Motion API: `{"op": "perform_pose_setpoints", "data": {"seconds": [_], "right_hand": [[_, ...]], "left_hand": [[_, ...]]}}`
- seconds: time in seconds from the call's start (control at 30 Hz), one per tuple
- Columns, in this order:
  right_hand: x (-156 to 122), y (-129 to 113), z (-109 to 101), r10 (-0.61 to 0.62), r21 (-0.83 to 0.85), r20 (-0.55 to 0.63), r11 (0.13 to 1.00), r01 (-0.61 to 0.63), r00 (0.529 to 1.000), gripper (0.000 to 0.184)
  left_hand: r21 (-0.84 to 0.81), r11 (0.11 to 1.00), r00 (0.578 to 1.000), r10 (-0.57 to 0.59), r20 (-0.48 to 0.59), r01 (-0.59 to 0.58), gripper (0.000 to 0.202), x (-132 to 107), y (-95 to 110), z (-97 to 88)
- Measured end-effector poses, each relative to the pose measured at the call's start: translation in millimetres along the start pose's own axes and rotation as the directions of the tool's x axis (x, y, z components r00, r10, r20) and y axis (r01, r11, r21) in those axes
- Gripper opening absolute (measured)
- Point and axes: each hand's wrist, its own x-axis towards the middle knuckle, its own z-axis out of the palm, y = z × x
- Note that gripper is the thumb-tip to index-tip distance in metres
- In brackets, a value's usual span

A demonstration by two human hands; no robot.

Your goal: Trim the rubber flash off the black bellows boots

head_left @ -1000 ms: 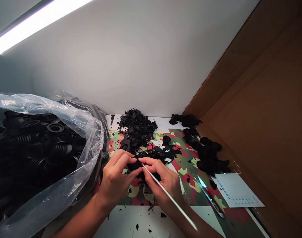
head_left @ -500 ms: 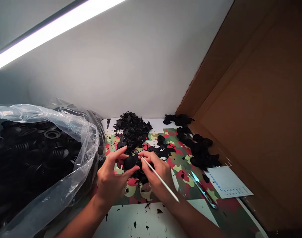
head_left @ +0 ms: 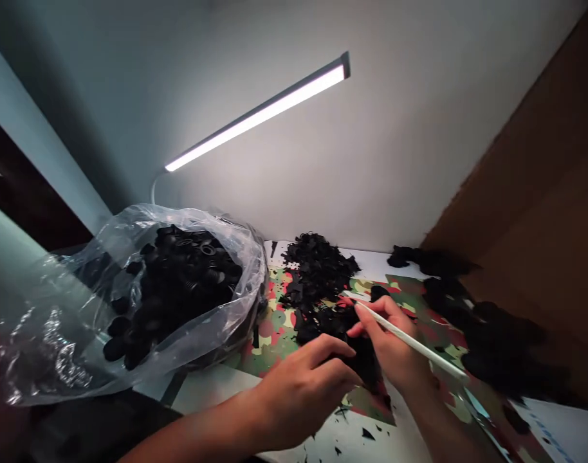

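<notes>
My left hand [head_left: 303, 389] curls its fingers round a black rubber part [head_left: 364, 366] low in the middle of the view. My right hand [head_left: 390, 344] pinches a thin white stick tool [head_left: 410, 344] that slants down to the right, its tip near a heap of black rubber trimmings [head_left: 318, 270]. Both hands meet over a camouflage-patterned mat [head_left: 275, 331]. The rubber part is mostly hidden between the hands.
A clear plastic bag [head_left: 144, 302] full of black ribbed rubber parts sits at the left. More black pieces [head_left: 491, 321] lie along a brown cardboard wall [head_left: 540, 193] at the right. A strip lamp [head_left: 255, 116] glows above. Small black scraps dot the white table [head_left: 323, 444].
The camera has swung left and up, so the bag and lamp sit nearer the middle. My left hand has turned over the black part and my right hand has shifted right with the stick.
</notes>
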Motion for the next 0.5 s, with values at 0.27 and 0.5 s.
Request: {"op": "perform_pose_setpoints", "data": {"seconds": [0.27,0.5], "right_hand": [[10,-10,-11,0.038,0.116,-0.031,0.993,-0.034,0.999,0.032],[30,1,-16,-0.019,0.148,-0.091,0.989,0.032,0.996,0.033]], "left_hand": [[0.531,0.624,0.779,-0.212,-0.591,0.573,0.030,41,-37,-137.4],[0.618,0.715,0.826,0.102,-0.554,0.326,0.013,52,-33,-86.8]]}}
